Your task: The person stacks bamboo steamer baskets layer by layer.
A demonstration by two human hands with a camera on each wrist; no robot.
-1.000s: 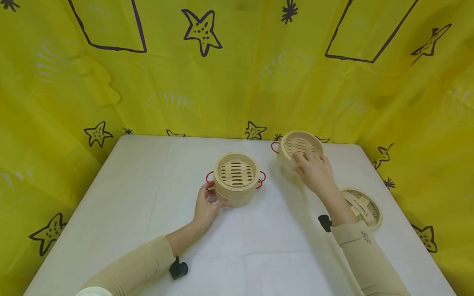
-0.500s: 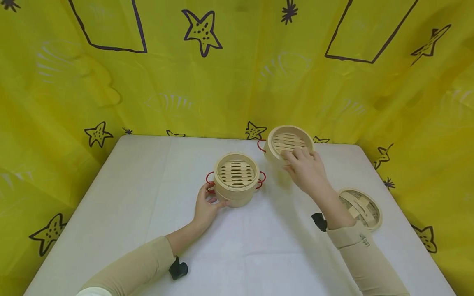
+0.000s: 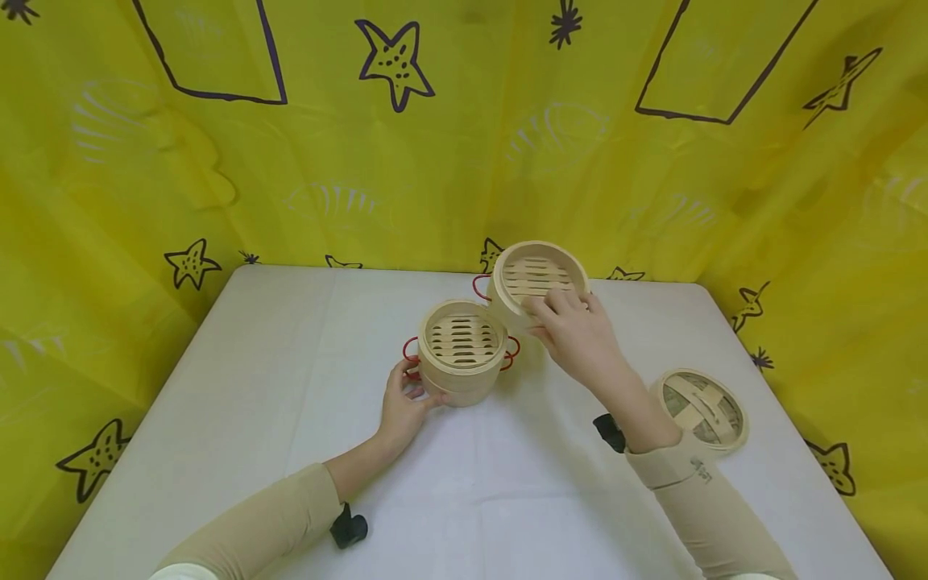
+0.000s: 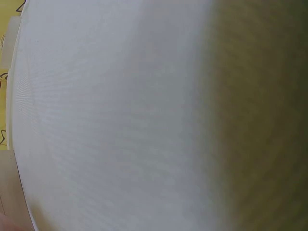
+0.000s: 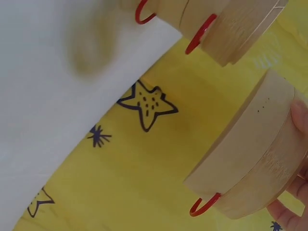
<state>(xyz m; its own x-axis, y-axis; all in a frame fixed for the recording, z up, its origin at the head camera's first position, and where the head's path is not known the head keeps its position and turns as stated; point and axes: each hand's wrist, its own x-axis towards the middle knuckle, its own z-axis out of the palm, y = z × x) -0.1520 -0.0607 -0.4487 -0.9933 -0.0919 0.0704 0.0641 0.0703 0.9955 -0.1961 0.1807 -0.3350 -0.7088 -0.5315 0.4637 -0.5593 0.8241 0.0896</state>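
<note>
A stack of bamboo steamer baskets (image 3: pixel 461 380) with red side handles and a slatted top stands near the table's middle. Around its lower left side my left hand (image 3: pixel 404 409) is curled, thumb at the front. My right hand (image 3: pixel 580 337) grips the near rim of another bamboo steamer basket (image 3: pixel 538 272), raised up and to the right of the stack and overlapping its edge in the head view. From the right wrist, this raised basket (image 5: pixel 250 154) shows its bare side, a red handle and my fingertips (image 5: pixel 299 115). The left wrist view shows mostly tablecloth and a blurred dark band.
A round woven bamboo lid (image 3: pixel 702 409) lies on the right of the white-covered table (image 3: pixel 507 499), beside my right forearm. Behind the table's far edge hangs a yellow curtain (image 3: pixel 464 161) with starfish drawings. Each wrist carries a small black camera mount (image 3: pixel 350 528).
My right hand has carried the raised basket leftward, from the far right over to the stack's right edge. The left hand and the stack have stayed in place.
</note>
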